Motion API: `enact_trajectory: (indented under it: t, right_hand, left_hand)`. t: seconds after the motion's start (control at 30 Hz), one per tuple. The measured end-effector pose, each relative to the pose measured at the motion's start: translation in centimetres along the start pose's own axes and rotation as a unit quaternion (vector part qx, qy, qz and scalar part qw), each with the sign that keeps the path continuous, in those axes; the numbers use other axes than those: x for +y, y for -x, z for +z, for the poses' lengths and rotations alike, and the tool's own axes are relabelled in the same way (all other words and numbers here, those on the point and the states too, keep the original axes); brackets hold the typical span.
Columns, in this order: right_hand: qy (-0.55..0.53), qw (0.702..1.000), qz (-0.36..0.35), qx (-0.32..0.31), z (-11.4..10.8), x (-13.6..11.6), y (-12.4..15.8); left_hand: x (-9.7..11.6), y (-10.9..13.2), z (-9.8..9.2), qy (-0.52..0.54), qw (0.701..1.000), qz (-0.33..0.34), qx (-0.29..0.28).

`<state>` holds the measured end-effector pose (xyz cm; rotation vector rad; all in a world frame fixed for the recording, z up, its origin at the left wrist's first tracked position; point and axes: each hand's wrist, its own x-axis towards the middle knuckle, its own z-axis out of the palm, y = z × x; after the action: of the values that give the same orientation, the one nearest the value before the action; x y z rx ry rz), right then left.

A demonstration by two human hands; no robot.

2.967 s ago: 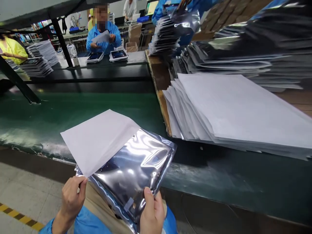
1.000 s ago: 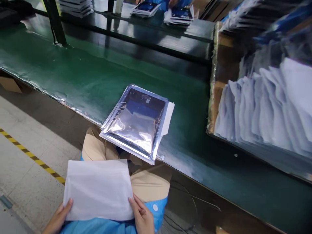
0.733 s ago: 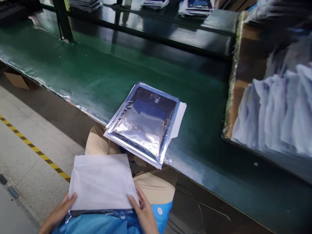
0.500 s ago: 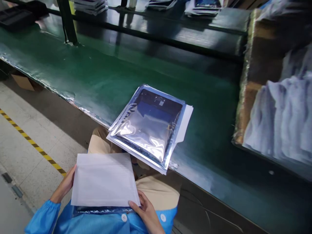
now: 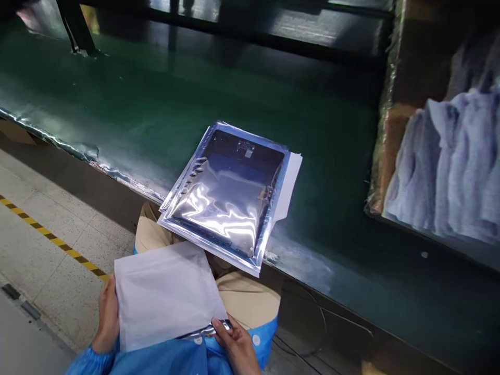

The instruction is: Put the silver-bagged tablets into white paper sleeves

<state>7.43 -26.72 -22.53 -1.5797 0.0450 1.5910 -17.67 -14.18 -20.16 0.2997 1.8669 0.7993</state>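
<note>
A white foam pouch [image 5: 167, 297] lies over my lap, tilted a little. My left hand [image 5: 107, 317] wraps round its left edge, fingers hidden underneath. At the lower right corner, my right hand [image 5: 236, 341] pinches the pouch and a strip of shiny silver film [image 5: 207, 331] that shows along the pouch's lower edge. Just beyond, a stack of clear-fronted silver bags [image 5: 224, 208] rests on the bench and overhangs its front edge. Inside the top bag is a dark flat panel [image 5: 244, 164]. A white sheet or pouch [image 5: 288, 187] sticks out on the stack's right side.
The green bench [image 5: 332, 156] runs across the view, with a worn front edge [image 5: 128, 179]. White foam pouches [image 5: 449, 166] stand in a cardboard box [image 5: 390, 151] on the right. A dark post [image 5: 78, 28] rises at the back left. Cables [image 5: 320, 317] hang below the bench.
The pouch has turned, its left side dropping toward me. More of the silver film now shows by my right hand, and the dark bag below the pouch is mostly covered. The view has shifted downward.
</note>
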Motion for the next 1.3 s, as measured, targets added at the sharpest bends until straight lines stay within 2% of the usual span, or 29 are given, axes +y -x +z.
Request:
enact_trajectory:
  t: [0.13, 0.33, 0.4, 0.5, 0.6, 0.7, 0.87, 0.93, 1.0, 1.07, 1.13, 1.3]
  right_hand:
    - [0.037, 0.999, -0.011, 0.038, -0.7, 0.2, -0.2]
    - [0.046, 0.996, -0.064, 0.046, 0.3, -0.5, -0.8]
    - [0.042, 0.995, -0.078, 0.042, 0.5, -0.9, -0.9]
    - [0.019, 0.996, -0.086, 0.024, 0.6, -1.9, -1.2]
    - [-0.037, 0.997, -0.060, -0.006, 0.8, -2.9, -1.4]
    - [-0.056, 0.997, -0.055, 0.000, 1.7, -3.2, -1.9]
    - [-0.031, 0.994, -0.089, 0.048, 3.1, -2.8, -2.4]
    - [-0.022, 0.994, -0.098, 0.046, 3.2, -3.0, -2.1]
    - [-0.015, 0.994, -0.101, 0.028, 3.1, -3.5, -1.7]
    - [-0.011, 0.995, -0.101, 0.008, 2.9, -4.1, -1.1]
    - [-0.011, 0.996, -0.091, -0.015, 2.9, -4.6, -0.4]
    - [-0.013, 0.993, -0.082, -0.087, 2.5, -4.4, 1.7]
  left_hand:
    - [-1.4, 1.7, -0.9, -0.036, 0.999, -0.025, 0.008]
    - [-2.7, 2.6, -2.8, -0.107, 0.984, -0.133, -0.047]
    - [-2.9, 3.0, -3.8, -0.117, 0.982, -0.117, -0.086]
    - [-2.7, 3.5, -4.7, -0.103, 0.982, -0.049, -0.149]
    - [-1.7, 4.0, -4.6, -0.096, 0.979, -0.019, -0.177]
    - [-0.4, 4.2, -3.9, -0.080, 0.976, -0.010, -0.201]
    - [-0.3, 3.2, -4.0, -0.067, 0.984, -0.045, -0.157]
    - [-0.9, 2.6, -4.7, -0.090, 0.978, -0.080, -0.172]
    - [-1.5, 2.3, -5.4, -0.121, 0.964, -0.107, -0.209]
    - [-1.9, 2.5, -5.9, -0.128, 0.958, -0.103, -0.235]
    - [-1.9, 3.0, -6.1, -0.113, 0.962, -0.078, -0.235]
    - [-1.1, 4.0, -6.1, -0.141, 0.981, -0.022, -0.131]
